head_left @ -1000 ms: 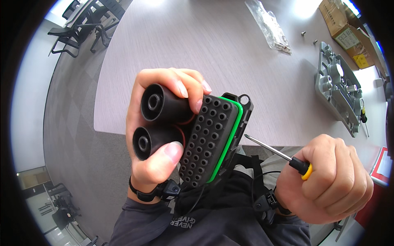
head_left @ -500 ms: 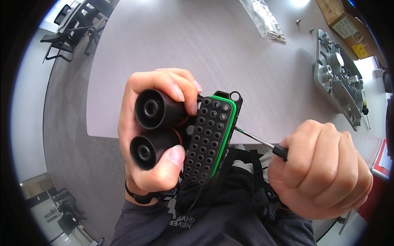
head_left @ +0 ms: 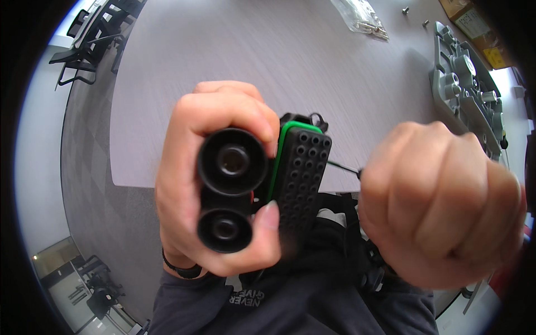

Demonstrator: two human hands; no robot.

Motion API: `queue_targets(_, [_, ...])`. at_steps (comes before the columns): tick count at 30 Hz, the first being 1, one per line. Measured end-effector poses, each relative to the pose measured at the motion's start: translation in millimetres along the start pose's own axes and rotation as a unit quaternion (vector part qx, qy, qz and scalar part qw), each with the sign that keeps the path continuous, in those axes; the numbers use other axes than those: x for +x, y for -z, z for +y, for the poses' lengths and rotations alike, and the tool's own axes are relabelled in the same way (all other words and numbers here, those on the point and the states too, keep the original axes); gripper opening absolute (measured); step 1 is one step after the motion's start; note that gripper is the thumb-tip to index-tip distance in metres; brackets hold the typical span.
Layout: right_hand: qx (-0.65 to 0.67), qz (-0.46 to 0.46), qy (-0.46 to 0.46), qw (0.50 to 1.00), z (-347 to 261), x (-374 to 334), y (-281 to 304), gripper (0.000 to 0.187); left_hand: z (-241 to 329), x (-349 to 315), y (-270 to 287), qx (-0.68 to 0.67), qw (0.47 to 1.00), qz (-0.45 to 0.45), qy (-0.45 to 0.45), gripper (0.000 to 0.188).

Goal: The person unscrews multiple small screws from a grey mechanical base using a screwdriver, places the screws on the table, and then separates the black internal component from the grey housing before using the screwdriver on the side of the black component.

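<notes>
My left hand (head_left: 181, 167) grips a black assembly with two round hollow cups facing up, an upper cup (head_left: 233, 159) and a lower cup (head_left: 224, 228). Its thumb presses between the lower cup and a long black block (head_left: 304, 173) covered with rows of ring-shaped studs. A bright green strip (head_left: 274, 173) edges the block's left side. My right hand (head_left: 441, 201), slightly blurred, is a fist around the handle of a screwdriver (head_left: 344, 167). The thin shaft reaches the block's right side; its tip is hidden there.
On the grey table (head_left: 251, 56) lie a clear bag of metal parts (head_left: 365, 22), a screw (head_left: 405, 10) and a smaller screw (head_left: 426, 23). A grey moulded part (head_left: 446, 89) stands at right, beside a cardboard box (head_left: 472, 25). Black chairs (head_left: 84, 56) stand far left.
My left hand has tilted the assembly, turning the cups more upward and bringing the green strip's left side into view. My right hand has risen and looks larger.
</notes>
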State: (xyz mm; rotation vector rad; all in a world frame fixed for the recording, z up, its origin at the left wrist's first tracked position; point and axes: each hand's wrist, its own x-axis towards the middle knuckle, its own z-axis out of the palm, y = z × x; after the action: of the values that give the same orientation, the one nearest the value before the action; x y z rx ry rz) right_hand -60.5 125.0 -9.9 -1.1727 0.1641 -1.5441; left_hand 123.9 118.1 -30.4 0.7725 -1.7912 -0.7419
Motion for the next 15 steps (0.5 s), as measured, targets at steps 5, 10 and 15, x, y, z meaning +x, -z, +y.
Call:
queue_targets(5, [0.043, 0.062, 0.022, 0.997, 8.6, -3.5, 0.9, 0.044, -2.6, 2.7, 3.5, -0.073, 0.994, -0.016, 0.086, 0.057])
queue_targets(10, [0.062, 0.072, 0.050, 0.994, 8.6, -13.8, 2.3, 0.044, 0.6, 1.7, 2.6, -0.055, 0.993, -0.022, 0.106, 0.056])
queue_targets(15, [0.080, 0.081, 0.075, 0.991, 10.8, -18.4, 8.9, 0.043, 3.2, 4.3, 3.0, -0.116, 0.986, -0.037, 0.117, 0.056])
